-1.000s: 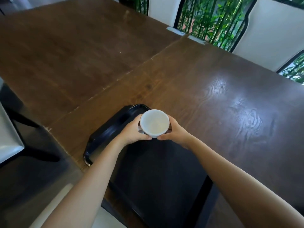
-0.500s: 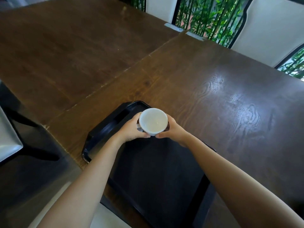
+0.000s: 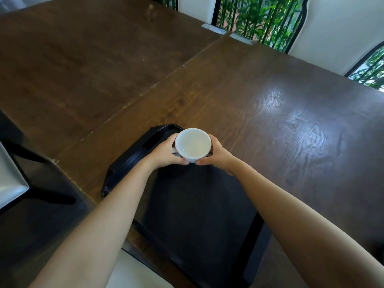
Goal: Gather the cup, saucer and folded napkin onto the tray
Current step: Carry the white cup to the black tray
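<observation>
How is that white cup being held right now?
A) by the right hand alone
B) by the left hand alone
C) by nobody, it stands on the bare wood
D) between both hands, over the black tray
D: the left hand and right hand both wrap the cup above the far end of the tray.

Left hand [image 3: 166, 151]: fingers curled inward, thumb tip low and near the right thumb.
Right hand [image 3: 216, 155]: mirrored curl, facing the left.
Forearms: both bare, stretched forward, converging toward the hands.
</observation>
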A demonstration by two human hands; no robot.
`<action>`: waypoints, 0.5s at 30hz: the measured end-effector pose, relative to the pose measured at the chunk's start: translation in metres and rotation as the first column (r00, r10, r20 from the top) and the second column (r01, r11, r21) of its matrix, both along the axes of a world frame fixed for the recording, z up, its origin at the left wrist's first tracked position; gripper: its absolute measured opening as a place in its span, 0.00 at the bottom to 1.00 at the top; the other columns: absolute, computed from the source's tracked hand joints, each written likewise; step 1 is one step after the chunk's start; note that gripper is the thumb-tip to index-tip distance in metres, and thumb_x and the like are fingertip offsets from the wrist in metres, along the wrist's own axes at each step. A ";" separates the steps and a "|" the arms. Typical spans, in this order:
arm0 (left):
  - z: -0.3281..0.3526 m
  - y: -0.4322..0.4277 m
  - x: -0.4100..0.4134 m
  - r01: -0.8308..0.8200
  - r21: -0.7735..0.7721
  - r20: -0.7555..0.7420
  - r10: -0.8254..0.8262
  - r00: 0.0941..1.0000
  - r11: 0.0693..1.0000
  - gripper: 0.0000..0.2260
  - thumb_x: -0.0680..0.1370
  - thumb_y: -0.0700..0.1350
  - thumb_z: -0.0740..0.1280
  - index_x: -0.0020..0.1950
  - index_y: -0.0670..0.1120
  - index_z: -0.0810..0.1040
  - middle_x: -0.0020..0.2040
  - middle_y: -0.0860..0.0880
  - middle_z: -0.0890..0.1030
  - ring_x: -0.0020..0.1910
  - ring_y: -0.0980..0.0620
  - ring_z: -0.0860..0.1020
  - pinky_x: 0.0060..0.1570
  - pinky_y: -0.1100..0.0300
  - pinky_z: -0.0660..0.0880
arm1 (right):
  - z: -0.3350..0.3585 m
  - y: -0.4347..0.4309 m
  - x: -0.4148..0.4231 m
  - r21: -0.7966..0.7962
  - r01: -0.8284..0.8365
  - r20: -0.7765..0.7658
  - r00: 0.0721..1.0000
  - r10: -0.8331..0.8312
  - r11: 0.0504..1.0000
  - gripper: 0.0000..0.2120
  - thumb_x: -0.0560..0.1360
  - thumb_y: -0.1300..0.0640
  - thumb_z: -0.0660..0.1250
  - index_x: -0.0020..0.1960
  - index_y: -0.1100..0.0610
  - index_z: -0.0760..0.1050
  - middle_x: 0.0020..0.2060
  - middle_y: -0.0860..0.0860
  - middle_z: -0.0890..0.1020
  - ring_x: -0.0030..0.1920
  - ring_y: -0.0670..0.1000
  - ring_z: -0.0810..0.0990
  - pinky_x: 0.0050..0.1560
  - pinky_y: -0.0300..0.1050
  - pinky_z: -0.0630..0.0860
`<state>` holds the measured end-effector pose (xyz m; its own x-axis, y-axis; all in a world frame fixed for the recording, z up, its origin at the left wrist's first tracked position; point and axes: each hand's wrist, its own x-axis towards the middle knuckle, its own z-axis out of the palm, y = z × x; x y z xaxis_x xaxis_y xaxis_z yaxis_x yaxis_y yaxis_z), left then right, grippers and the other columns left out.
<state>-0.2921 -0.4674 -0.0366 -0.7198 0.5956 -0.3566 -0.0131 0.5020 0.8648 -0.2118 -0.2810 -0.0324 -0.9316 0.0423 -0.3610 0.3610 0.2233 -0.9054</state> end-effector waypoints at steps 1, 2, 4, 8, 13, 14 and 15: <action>0.001 0.000 -0.001 0.004 -0.008 0.002 -0.004 1.000 1.000 0.42 0.62 0.45 0.79 0.71 0.56 0.61 0.66 0.53 0.71 0.64 0.51 0.72 0.64 0.44 0.71 | 0.000 0.000 0.000 0.007 -0.002 0.003 1.000 0.002 1.000 0.42 0.64 0.67 0.75 0.71 0.53 0.57 0.67 0.53 0.64 0.67 0.53 0.66 0.67 0.55 0.70; 0.001 0.000 -0.002 0.008 -0.019 0.000 -0.008 1.000 1.000 0.43 0.62 0.45 0.79 0.71 0.56 0.61 0.66 0.53 0.71 0.64 0.50 0.72 0.64 0.43 0.71 | 0.000 0.000 0.000 0.016 -0.005 0.008 1.000 0.005 1.000 0.42 0.64 0.67 0.75 0.71 0.53 0.57 0.68 0.53 0.64 0.67 0.53 0.66 0.67 0.55 0.70; 0.002 0.000 -0.002 0.015 -0.047 -0.018 -0.016 1.000 0.999 0.43 0.62 0.45 0.79 0.71 0.56 0.60 0.67 0.53 0.71 0.65 0.50 0.71 0.64 0.43 0.70 | 0.001 0.002 -0.001 0.043 -0.020 0.014 1.000 0.020 0.999 0.42 0.64 0.67 0.75 0.71 0.54 0.57 0.68 0.53 0.64 0.67 0.53 0.66 0.66 0.54 0.71; 0.007 0.000 0.000 0.020 -0.093 -0.062 -0.026 0.998 0.995 0.43 0.63 0.45 0.79 0.72 0.56 0.58 0.67 0.53 0.69 0.66 0.50 0.70 0.64 0.46 0.70 | 0.005 0.009 0.000 0.098 -0.075 0.064 0.996 0.069 0.992 0.41 0.65 0.66 0.74 0.71 0.53 0.57 0.69 0.54 0.64 0.67 0.54 0.67 0.60 0.46 0.72; 0.016 -0.002 0.002 0.046 -0.160 -0.043 -0.053 0.998 0.986 0.45 0.64 0.45 0.78 0.74 0.55 0.55 0.70 0.52 0.68 0.68 0.49 0.68 0.67 0.48 0.66 | 0.014 0.019 0.008 0.156 -0.098 0.165 0.984 0.072 0.983 0.42 0.68 0.63 0.74 0.74 0.52 0.54 0.73 0.54 0.62 0.69 0.56 0.65 0.61 0.48 0.70; 0.019 -0.003 0.003 0.051 -0.184 -0.046 -0.061 0.997 0.982 0.45 0.65 0.45 0.78 0.74 0.55 0.54 0.70 0.52 0.67 0.68 0.50 0.67 0.66 0.52 0.65 | 0.017 0.021 0.010 0.167 -0.107 0.183 0.980 0.075 0.980 0.42 0.68 0.63 0.73 0.74 0.52 0.52 0.74 0.54 0.61 0.70 0.57 0.65 0.63 0.49 0.69; 0.022 -0.004 0.003 0.057 -0.212 -0.053 -0.070 0.996 0.976 0.46 0.65 0.46 0.78 0.75 0.54 0.53 0.71 0.51 0.66 0.69 0.50 0.66 0.64 0.54 0.63 | 0.019 0.024 0.012 0.182 -0.118 0.200 0.976 0.081 0.976 0.43 0.69 0.62 0.73 0.75 0.52 0.51 0.74 0.54 0.61 0.71 0.57 0.64 0.66 0.51 0.68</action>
